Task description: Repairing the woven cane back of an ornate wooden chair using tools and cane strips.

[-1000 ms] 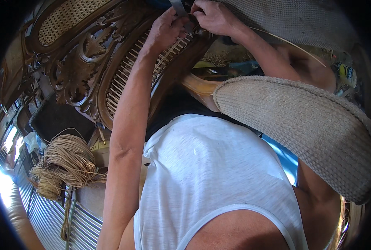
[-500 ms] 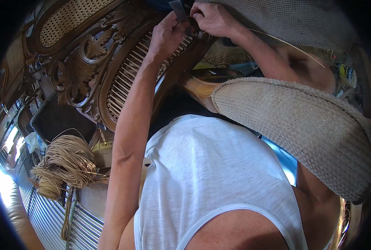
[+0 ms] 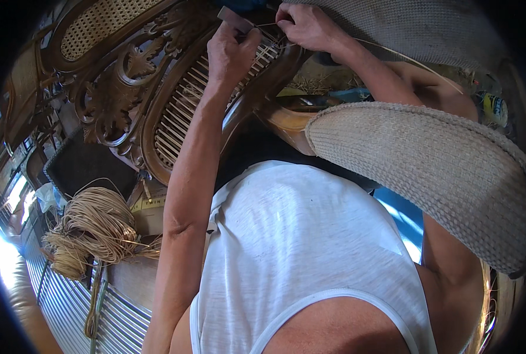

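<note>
At the top of the view, my left hand [image 3: 230,58] is closed around a flat grey blade-like piece [image 3: 234,21], which sticks out above the fingers. To its right, my right hand [image 3: 311,28] pinches a thin cane strand [image 3: 266,24] that spans the gap between both hands. A long length of cane trails past my right forearm to the right. Both hands are over the upper end of an oval carved wooden chair frame [image 3: 151,150]. Rows of pale cane strands [image 3: 183,115] cross its opening, partly hidden by my left forearm.
A finished woven cane panel [image 3: 95,30] lies at the upper left. A bundle of cane [image 3: 100,221] rests at the lower left beside a ridged metal surface [image 3: 124,321]. A beige woven-covered pad [image 3: 416,159] stands at my right, with a can [image 3: 495,110] beyond it.
My left hand has shifted left and slightly down, and the grey piece now leans further left. The gap between my hands has widened, with the strand showing across it.
</note>
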